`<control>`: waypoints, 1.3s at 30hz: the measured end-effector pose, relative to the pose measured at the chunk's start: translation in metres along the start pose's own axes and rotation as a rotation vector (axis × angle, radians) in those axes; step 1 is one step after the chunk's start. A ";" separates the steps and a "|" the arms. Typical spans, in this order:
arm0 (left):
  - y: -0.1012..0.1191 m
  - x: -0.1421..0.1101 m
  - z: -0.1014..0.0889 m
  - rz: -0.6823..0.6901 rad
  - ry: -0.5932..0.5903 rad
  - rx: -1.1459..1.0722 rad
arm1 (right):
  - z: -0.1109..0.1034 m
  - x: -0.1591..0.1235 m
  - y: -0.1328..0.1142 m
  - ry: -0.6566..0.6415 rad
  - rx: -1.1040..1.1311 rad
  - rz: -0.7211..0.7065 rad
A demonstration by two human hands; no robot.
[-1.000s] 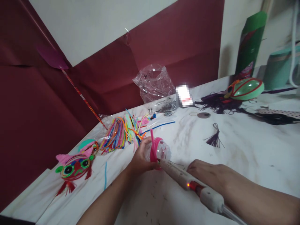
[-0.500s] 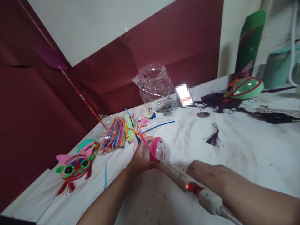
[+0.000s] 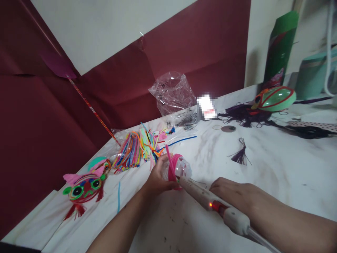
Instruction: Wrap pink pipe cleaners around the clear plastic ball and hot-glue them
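My left hand (image 3: pixel 158 177) is closed around a clear plastic bottle piece (image 3: pixel 183 168) with pink pipe cleaner (image 3: pixel 172 172) wound about it. One loose end of the pipe cleaner sticks up past my fingers. From the right, a white hot glue gun (image 3: pixel 202 193) points at the winding, its tip at or very near the pink strand beside my left thumb. An orange-red light glows on its body. My right hand (image 3: pixel 229 189) grips the gun from the far side; the gun hides part of the fingers.
Bundled coloured pipe cleaners (image 3: pixel 131 151) lie behind my left hand. A decorated animal-face lantern (image 3: pixel 85 188) sits at left, near a blue strip (image 3: pixel 119 196). Farther back are a clear plastic bag (image 3: pixel 172 93), a dark tassel (image 3: pixel 240 153) and a green balloon-like ornament (image 3: pixel 279 98).
The loose end of the pink pipe cleaner has swung right and stands more upright. The glue gun's tip has shifted slightly up along the winding. My left hand stays in about the same place.
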State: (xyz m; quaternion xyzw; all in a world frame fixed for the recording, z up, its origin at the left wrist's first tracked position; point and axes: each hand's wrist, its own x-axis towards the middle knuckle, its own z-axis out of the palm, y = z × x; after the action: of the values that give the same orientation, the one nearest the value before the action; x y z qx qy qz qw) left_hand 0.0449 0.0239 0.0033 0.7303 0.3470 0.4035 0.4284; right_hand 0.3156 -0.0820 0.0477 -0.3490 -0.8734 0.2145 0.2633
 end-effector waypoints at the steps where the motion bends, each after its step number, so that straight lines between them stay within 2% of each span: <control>1: -0.001 0.000 0.000 0.006 0.000 0.019 | 0.000 0.000 0.001 0.021 0.010 -0.001; 4: -0.002 0.000 -0.001 0.020 0.005 0.069 | 0.001 -0.001 0.002 0.051 0.026 -0.014; 8: 0.000 0.000 -0.001 0.020 -0.010 0.032 | 0.001 -0.001 0.002 -0.003 0.021 -0.014; 13: 0.003 -0.001 -0.001 0.027 -0.002 0.109 | 0.001 -0.002 0.005 0.009 0.003 0.008; 18: 0.002 -0.001 -0.001 0.042 -0.009 0.088 | 0.003 -0.003 0.007 0.014 0.045 -0.028; 23: 0.004 0.000 -0.001 0.051 -0.012 0.085 | 0.003 -0.002 0.008 0.035 0.054 0.018; 29: 0.006 0.000 -0.001 0.048 -0.012 0.119 | 0.001 -0.002 0.008 -0.020 0.035 0.014; 34: 0.004 0.000 -0.001 0.062 -0.014 0.114 | 0.002 -0.002 0.009 0.079 0.056 -0.006; 39: 0.005 0.000 0.000 0.058 -0.025 0.066 | 0.000 -0.001 0.004 -0.001 0.060 -0.006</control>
State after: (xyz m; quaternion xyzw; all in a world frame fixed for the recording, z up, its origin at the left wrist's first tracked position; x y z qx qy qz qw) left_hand 0.0454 0.0220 0.0077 0.7587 0.3335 0.3950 0.3963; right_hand 0.3179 -0.0804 0.0451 -0.3383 -0.8677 0.2400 0.2740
